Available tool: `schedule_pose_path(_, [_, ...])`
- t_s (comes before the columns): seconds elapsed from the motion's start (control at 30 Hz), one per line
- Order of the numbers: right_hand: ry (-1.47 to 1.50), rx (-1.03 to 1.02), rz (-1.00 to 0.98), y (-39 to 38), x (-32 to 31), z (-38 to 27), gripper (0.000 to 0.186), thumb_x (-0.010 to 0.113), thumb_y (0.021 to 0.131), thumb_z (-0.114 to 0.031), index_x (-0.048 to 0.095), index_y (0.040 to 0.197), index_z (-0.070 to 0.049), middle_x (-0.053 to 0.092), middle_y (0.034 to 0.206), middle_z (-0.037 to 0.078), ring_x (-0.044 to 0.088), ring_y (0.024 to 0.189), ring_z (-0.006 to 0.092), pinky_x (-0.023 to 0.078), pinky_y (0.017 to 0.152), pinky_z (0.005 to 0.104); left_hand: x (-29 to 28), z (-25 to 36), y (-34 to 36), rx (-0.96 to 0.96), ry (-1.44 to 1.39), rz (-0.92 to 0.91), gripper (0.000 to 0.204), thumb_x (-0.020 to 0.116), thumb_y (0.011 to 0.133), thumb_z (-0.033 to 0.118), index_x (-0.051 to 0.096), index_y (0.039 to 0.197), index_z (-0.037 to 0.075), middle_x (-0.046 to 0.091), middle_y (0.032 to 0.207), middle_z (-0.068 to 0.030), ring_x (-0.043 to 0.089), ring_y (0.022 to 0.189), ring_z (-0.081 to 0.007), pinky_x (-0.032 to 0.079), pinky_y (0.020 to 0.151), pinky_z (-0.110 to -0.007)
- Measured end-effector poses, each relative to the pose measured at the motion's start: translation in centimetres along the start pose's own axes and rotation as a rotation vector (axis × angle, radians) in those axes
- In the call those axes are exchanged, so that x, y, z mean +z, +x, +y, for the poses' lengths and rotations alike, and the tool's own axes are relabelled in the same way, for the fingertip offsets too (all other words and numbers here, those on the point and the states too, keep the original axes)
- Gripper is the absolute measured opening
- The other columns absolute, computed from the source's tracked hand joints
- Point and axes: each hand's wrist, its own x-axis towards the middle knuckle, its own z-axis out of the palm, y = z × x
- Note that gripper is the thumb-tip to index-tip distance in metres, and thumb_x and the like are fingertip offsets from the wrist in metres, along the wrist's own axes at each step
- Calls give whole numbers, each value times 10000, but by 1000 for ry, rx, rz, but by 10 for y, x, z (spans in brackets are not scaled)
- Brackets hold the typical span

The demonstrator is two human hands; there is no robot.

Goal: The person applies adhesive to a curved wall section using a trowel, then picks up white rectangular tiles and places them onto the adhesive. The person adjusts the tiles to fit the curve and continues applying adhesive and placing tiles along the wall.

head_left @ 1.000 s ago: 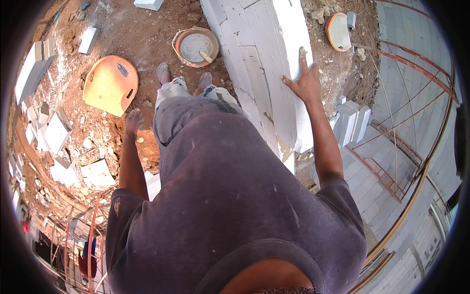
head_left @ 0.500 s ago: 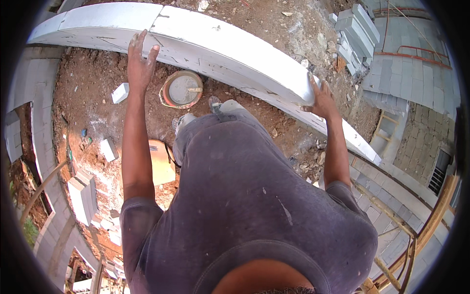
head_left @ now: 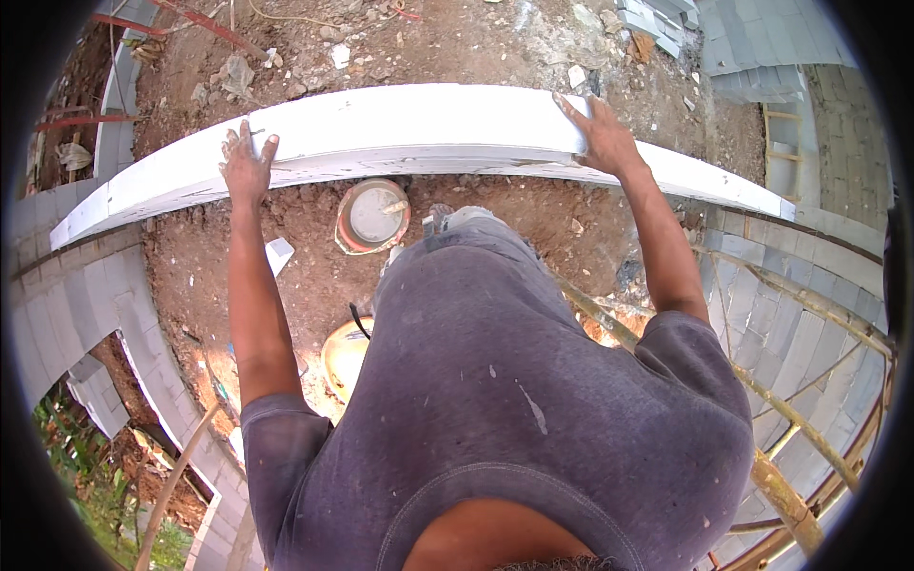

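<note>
A long wall of pale blocks, bent by the lens, runs across the view in front of me. On its near edge at the left rests my left hand, fingers spread, fingertips on the top face. Further right, my right hand lies on the top with its fingers stretched out and apart. The wall stretch between the two hands is smooth and white. Neither hand has anything wrapped in its fingers. Below the wall, by my feet, stands an orange-rimmed bucket with grey wet mix and a light-coloured tool handle in it.
A loose white block lies on the soil left of the bucket. A yellowish rounded object is partly hidden by my body. Wooden poles stand at the right. Stacked blocks and rubble lie beyond the wall.
The view has turned, so the wall now lies more level across it. Both hands stay at the wall; the left now rests on its near edge, the right reaches further onto the top.
</note>
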Motion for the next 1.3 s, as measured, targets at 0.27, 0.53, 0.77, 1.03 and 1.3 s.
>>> schedule_pose_path(0.27, [-8,-1,-29,-2,-9,-6,1115,861,713,-255,165,1568,-426,415,1403,232,476,1274,406,514,1000,486,-1,-3,-3,13,-18,17,846,552,904,656,326,1557,167,304,1571,-263,244,1468,-454,208,1146,-658])
schedule_pose_path(0.53, [-6,23,-55,-1,-9,-8,1115,865,708,-262,173,1570,-405,379,1459,255,436,1330,415,482,1049,488,3,-6,0,21,-15,22,843,550,908,653,323,1558,167,296,1573,-267,239,1469,-458,204,1143,-664])
schedule_pose_path(0.77, [894,298,221,-33,-20,35,952,821,783,-299,301,1552,-89,443,1475,219,509,1302,335,437,1082,434,-4,-1,-1,-3,-54,-37,875,592,892,630,295,1569,161,260,1586,-274,223,1476,-456,174,1165,-635])
schedule_pose_path(1.03, [1308,518,-561,-66,99,53,413,543,1028,-338,547,1391,-141,641,1261,45,597,1146,181,486,949,352,0,-32,2,-170,-10,-50,1166,684,741,747,240,1568,53,226,1566,-345,202,1480,-461,187,1178,-598])
schedule_pose_path(1.3, [2372,560,346,39,192,49,556,434,1039,-473,487,1391,-46,582,1321,75,540,1233,241,415,1065,401,-23,-62,10,-148,-580,-33,921,529,927,640,258,1556,24,227,1585,-308,170,1499,-424,135,1217,-483])
